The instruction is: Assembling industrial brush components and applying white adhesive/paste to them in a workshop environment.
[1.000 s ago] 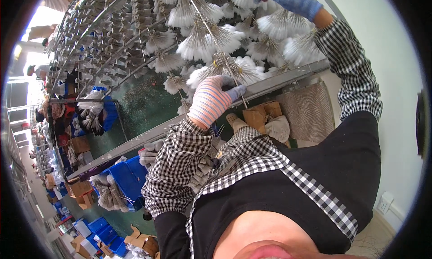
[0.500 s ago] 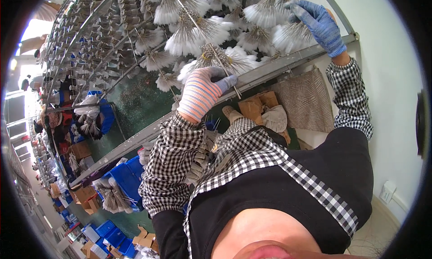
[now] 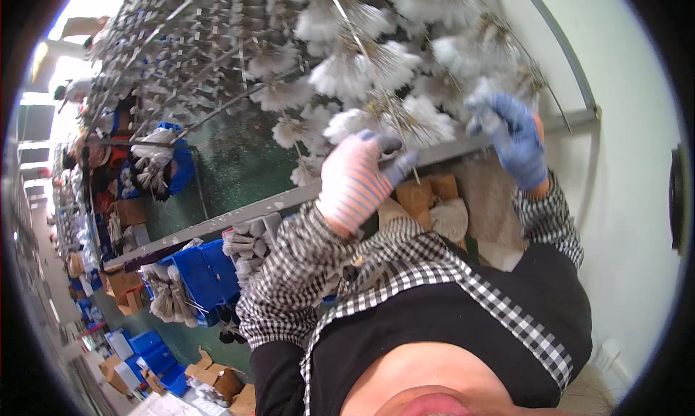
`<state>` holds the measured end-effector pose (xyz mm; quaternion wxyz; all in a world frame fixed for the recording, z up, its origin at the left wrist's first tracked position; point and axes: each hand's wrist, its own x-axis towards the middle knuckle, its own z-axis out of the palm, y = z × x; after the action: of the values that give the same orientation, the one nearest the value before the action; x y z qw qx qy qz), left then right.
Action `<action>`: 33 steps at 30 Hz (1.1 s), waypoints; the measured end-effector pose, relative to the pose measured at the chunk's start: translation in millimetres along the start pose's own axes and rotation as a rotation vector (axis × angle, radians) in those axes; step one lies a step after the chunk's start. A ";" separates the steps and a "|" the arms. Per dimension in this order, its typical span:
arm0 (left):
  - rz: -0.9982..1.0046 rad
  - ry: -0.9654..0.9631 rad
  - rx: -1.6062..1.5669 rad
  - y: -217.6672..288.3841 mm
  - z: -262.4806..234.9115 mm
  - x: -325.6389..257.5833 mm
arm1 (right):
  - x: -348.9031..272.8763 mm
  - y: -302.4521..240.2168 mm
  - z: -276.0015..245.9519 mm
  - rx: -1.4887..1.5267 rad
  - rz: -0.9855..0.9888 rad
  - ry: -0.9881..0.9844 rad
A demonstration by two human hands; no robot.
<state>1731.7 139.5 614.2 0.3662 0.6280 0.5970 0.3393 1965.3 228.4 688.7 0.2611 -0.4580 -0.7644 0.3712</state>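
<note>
across the upper middle of the frame, i have white-tipped bristle bundles strung along a thin metal rod, which slants from the top edge down to the centre. near its lower end is the left hand, in a white glove with orange and blue stripes; its thumb lies right by the rod, but from here i cannot tell whether the grip is closed on it. right of centre i get the right hand, in a blue glove, fingers bent beside another white bundle; it is blurred, so i cannot tell if anything is pinched there. just beyond it, a second rod slopes down to the right. a grey metal rail runs below the bundles, climbing from the left toward the right. checked sleeves cover both forearms. under the rail, near the middle, i make out brown cardboard; at lower left, a blue bin with grey bundles beside it, over a green floor. dense rows of small grey pieces fill the upper left, and a pale wall closes the right side.
</note>
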 end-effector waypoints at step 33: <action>-1.250 1.268 -0.076 171.8 295.8 -892.8 | -117.3 33.5 134.6 -0.991 -0.708 0.178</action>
<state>2022.4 -771.3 624.2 0.1057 -0.1308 0.9092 0.3809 1934.9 89.6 575.6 0.1874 -0.2722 -0.9270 -0.1770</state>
